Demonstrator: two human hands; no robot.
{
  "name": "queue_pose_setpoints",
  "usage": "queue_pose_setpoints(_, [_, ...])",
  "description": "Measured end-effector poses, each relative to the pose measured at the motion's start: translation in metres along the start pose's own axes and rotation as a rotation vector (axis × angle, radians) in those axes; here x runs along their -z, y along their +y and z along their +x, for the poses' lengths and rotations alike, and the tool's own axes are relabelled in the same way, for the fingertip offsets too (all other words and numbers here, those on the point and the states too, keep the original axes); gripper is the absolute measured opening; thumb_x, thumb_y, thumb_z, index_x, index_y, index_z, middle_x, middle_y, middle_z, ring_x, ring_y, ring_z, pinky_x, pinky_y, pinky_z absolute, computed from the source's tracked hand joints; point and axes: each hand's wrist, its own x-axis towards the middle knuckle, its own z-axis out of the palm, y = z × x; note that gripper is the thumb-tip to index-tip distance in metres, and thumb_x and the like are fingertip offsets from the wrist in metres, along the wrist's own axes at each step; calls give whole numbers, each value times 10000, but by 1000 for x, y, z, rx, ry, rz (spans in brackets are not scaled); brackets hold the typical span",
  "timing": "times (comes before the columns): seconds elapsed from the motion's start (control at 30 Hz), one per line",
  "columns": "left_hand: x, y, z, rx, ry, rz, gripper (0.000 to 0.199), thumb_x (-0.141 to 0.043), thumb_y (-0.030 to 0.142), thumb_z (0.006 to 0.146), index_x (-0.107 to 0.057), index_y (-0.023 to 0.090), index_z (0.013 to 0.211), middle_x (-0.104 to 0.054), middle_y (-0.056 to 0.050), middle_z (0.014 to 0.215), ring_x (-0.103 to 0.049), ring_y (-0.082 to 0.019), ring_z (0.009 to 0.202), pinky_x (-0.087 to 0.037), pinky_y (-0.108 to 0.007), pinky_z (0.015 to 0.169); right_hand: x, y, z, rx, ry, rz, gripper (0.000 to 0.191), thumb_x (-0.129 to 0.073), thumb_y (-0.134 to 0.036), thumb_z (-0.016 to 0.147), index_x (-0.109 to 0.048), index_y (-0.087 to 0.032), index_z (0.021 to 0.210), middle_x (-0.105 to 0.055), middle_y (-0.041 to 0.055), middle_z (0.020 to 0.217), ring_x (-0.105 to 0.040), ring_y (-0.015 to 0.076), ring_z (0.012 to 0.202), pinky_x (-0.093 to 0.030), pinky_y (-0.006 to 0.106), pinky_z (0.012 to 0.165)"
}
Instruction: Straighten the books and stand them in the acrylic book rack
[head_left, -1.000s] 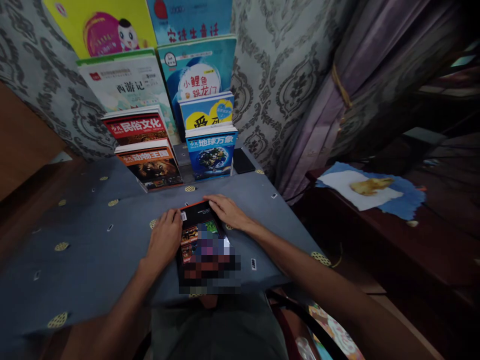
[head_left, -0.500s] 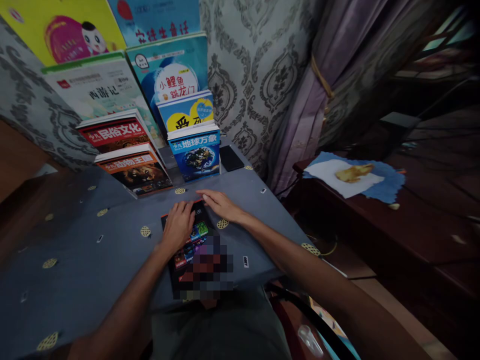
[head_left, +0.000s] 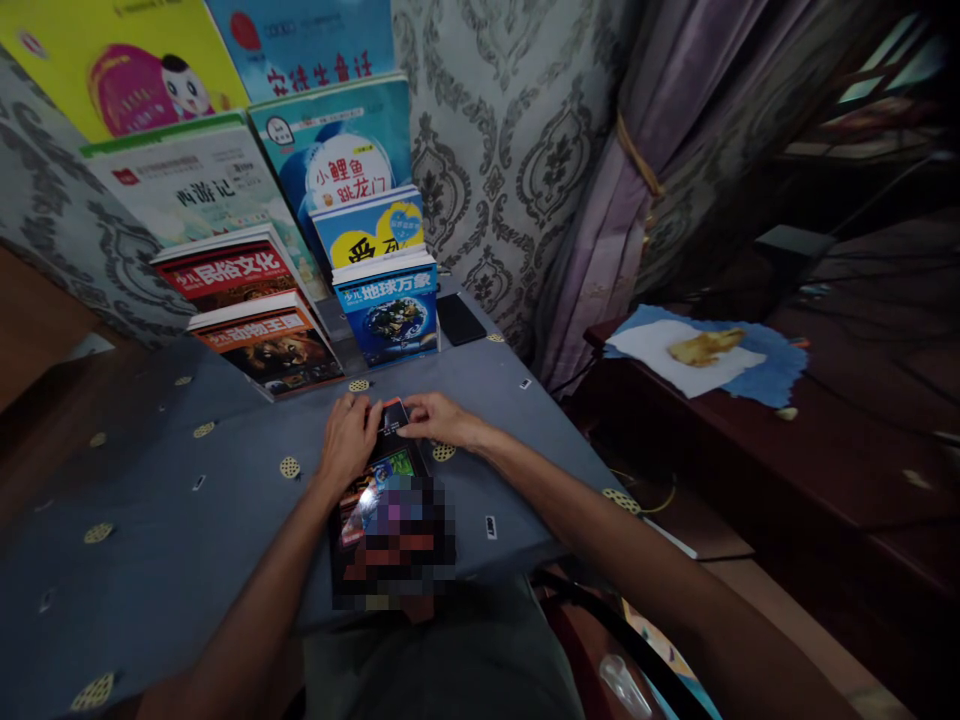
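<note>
A dark book (head_left: 382, 462) with small colourful pictures on its cover lies in front of me at the table's near edge; its lower part is blurred out. My left hand (head_left: 349, 436) rests over its upper left edge, fingers bent around that side. At the upper right edge, my right hand (head_left: 439, 418) pinches the book with thumb and fingers. The left fingertips are partly hidden. Beyond the hands stand a blue book with a globe (head_left: 394, 315) and an orange book with a lion (head_left: 274, 350), both upright.
Taller picture books, including a white-and-green one (head_left: 199, 190) and a teal one (head_left: 345, 150), stand behind. A black phone-like slab (head_left: 461, 318) lies beside the globe book. To the right, a dark red wooden surface (head_left: 750, 460) holds a blue cloth (head_left: 784, 365) and white paper (head_left: 697, 375).
The right fingers have drawn in from stretched out to a pinch on the book's edge. My left hand has shifted slightly left, the book has turned a little, and glare shows on its cover.
</note>
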Motion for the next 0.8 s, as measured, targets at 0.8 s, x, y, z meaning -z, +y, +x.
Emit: queue_pose_setpoints(0.8, [-3,-61,-20,573,77,-1025,549,-717,477,746,-519,217,1187,-667,-9,906,-677,-189,826,-530,-339,790,0,6,4,105,137,141,322,-718,-466,743,-620,-179,852,-568,-70,531,-483,75,407,-351,175,356])
